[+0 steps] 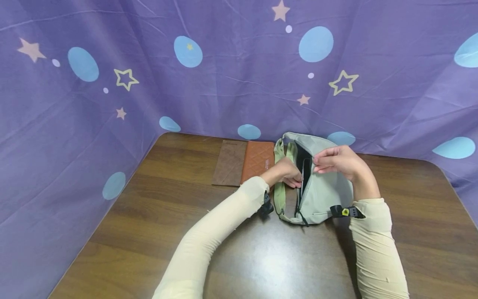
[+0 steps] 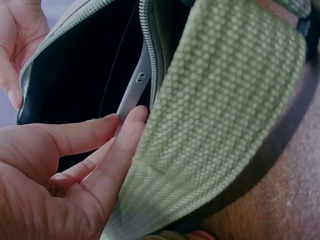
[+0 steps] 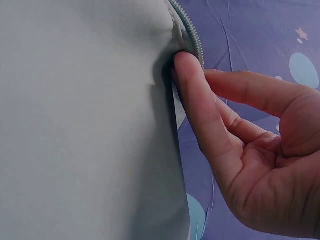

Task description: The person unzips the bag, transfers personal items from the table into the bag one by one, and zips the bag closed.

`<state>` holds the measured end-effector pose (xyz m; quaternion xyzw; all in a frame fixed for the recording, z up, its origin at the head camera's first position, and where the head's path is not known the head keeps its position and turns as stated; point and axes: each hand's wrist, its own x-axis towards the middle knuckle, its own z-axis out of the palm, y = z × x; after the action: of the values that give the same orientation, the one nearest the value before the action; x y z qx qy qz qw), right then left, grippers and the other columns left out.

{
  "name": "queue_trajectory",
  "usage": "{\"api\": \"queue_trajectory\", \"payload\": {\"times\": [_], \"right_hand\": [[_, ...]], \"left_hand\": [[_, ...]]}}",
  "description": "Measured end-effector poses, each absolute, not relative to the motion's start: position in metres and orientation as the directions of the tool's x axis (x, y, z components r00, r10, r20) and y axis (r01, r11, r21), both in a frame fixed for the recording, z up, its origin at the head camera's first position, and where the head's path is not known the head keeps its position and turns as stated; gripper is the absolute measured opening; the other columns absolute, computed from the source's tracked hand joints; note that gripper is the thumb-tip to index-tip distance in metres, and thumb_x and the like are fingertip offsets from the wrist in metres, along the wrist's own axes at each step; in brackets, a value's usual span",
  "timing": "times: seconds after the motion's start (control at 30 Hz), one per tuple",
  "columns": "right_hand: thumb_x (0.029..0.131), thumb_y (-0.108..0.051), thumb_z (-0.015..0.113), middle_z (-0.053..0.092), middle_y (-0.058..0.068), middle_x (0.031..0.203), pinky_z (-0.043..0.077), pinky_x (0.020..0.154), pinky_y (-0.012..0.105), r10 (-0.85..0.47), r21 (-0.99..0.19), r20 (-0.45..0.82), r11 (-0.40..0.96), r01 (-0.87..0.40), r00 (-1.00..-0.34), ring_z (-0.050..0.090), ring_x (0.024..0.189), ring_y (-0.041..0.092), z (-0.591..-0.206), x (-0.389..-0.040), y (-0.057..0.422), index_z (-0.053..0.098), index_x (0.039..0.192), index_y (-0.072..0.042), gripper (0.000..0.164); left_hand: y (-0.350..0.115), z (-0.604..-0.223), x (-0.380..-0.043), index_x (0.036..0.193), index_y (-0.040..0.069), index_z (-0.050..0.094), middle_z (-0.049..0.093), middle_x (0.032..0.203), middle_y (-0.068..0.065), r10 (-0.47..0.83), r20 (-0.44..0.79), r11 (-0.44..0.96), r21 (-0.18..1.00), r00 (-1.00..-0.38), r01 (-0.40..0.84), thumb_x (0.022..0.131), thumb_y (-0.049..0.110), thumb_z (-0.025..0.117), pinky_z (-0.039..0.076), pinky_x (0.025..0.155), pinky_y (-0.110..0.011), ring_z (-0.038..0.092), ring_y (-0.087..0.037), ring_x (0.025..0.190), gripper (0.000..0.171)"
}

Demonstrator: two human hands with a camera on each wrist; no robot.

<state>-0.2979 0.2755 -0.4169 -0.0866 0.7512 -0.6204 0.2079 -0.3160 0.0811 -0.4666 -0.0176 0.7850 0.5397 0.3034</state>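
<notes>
A pale grey-green bag [image 1: 328, 193] lies on its side with its zipped mouth open, showing a black interior. My left hand [image 1: 288, 171] reaches into the mouth and pinches the edge of a slim, flat grey device [image 2: 134, 86] between thumb and fingers; most of that device is hidden in the bag. My right hand [image 1: 341, 162] pinches the bag's far rim beside the zipper [image 3: 192, 30] between thumb and fingers. A green woven strap [image 2: 225, 95] runs past the left hand, close to the camera in the left wrist view.
Left of the bag, an orange quilted notebook [image 1: 257, 160] lies beside a flat brown leather-like piece [image 1: 229, 164]. All of it is on a wooden table [image 1: 157, 199], near the back edge. A purple patterned curtain [image 1: 224, 83] hangs behind and to the left.
</notes>
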Motion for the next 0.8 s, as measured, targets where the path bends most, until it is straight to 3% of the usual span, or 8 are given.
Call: {"api": "queue_trajectory", "payload": {"times": [0.17,0.3,0.6,0.8], "right_hand": [[0.098,0.002,0.060,0.075,-0.001,0.081,0.064,0.075,0.026,-0.392,-0.968,-0.204,0.216,0.125,-0.897,0.074,0.077,0.010,-0.4177,-0.2978,0.2754,0.069,0.105,0.007,0.012],[0.098,0.003,0.061,0.075,-0.001,0.081,0.063,0.075,0.026,-0.392,-0.968,-0.208,0.216,0.130,-0.896,0.074,0.077,0.011,-0.4186,-0.2976,0.2750,0.070,0.104,0.005,0.011],[0.098,0.001,0.061,0.075,-0.001,0.082,0.064,0.075,0.026,-0.389,-0.967,-0.207,0.219,0.128,-0.898,0.074,0.077,0.011,-0.4185,-0.2983,0.2750,0.069,0.107,0.007,0.013],[0.099,0.002,0.060,0.075,-0.001,0.081,0.064,0.075,0.026,-0.393,-0.967,-0.208,0.219,0.128,-0.896,0.074,0.077,0.011,-0.4176,-0.2975,0.2740,0.068,0.106,0.008,0.012]], "left_hand": [[0.0821,-0.4683,-0.3158,0.083,-0.013,0.073,0.071,0.101,-0.033,0.299,-0.494,0.413,0.838,-0.816,-0.357,0.087,-0.012,0.066,0.058,0.050,-0.023,0.061,-0.014,0.049,0.008],[0.0824,-0.4696,-0.3156,0.084,-0.014,0.073,0.071,0.100,-0.033,0.295,-0.493,0.419,0.837,-0.818,-0.353,0.088,-0.011,0.067,0.056,0.048,-0.022,0.061,-0.013,0.048,0.007],[0.0829,-0.4660,-0.3134,0.083,-0.012,0.073,0.072,0.098,-0.032,0.283,-0.480,0.427,0.839,-0.831,-0.339,0.087,-0.011,0.068,0.065,0.072,-0.035,0.069,-0.021,0.059,0.007],[0.0834,-0.4666,-0.3118,0.082,-0.012,0.073,0.072,0.098,-0.031,0.269,-0.482,0.431,0.835,-0.834,-0.343,0.087,-0.010,0.068,0.065,0.073,-0.035,0.066,-0.018,0.056,0.008]]}}
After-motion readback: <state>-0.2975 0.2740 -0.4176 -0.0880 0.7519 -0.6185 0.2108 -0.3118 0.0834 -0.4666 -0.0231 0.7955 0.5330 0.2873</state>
